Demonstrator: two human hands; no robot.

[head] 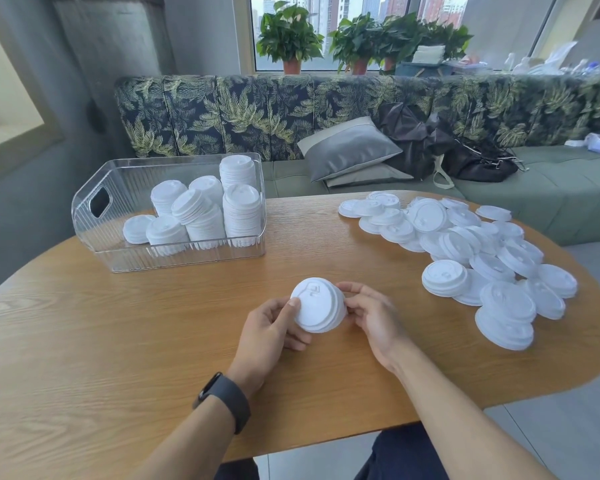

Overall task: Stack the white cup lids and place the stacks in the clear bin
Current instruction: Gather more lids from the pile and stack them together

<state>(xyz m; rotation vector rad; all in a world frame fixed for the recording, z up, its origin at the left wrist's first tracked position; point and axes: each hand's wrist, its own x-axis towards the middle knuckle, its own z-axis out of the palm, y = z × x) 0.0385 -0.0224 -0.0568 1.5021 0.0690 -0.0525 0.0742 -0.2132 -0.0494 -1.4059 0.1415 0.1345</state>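
A short stack of white cup lids (pixel 317 308) is held just above the table's middle, tilted toward me. My left hand (pixel 274 327) grips its left edge and my right hand (pixel 371 315) grips its right edge, fingers curled round the rim. The clear bin (pixel 94 216) stands at the back left of the table and holds several lid stacks (pixel 239 213), some upright, some leaning. A wide pile of loose white lids (pixel 471 251) covers the right side of the table.
The wooden table (pixel 118 341) has a rounded edge at the right. Behind it runs a leaf-patterned sofa (pixel 257 112) with a grey cushion (pixel 347 147) and black bags (pixel 465 150). Potted plants (pixel 291 36) line the window sill.
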